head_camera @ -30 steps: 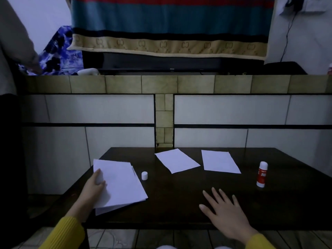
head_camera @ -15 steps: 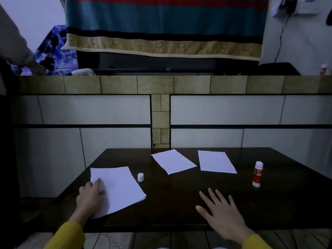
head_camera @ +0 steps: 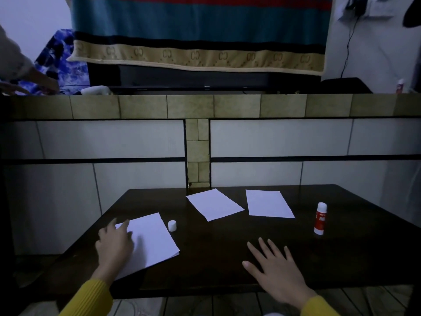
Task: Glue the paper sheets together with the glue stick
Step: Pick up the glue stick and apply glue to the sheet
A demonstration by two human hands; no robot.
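1. Our left hand (head_camera: 114, 244) lies flat on the near-left paper stack (head_camera: 150, 241), fingers fairly straight, pressing its left edge against the tabletop (head_camera: 216, 254) rather than gripping it.
2. Our right hand (head_camera: 276, 266) is spread wide with fingers straight over bare tabletop, holding nothing; whether it touches the wood or hovers just above it we cannot tell.
3. We judge the near-left stack to be a finished pair: at its near corner a second sheet edge shows under the top one, the two closely aligned.
4. Two single sheets are not yet joined: one (head_camera: 214, 207) lies skewed at the far middle, the other (head_camera: 268, 204) to its right, apart from each other.
5. The glue stick (head_camera: 320, 218) stands upright at the right, beyond our right hand, red-bodied with a white top. A small white cap (head_camera: 172, 225) sits just beside the stack's far right corner, so we take the stick to be uncapped.
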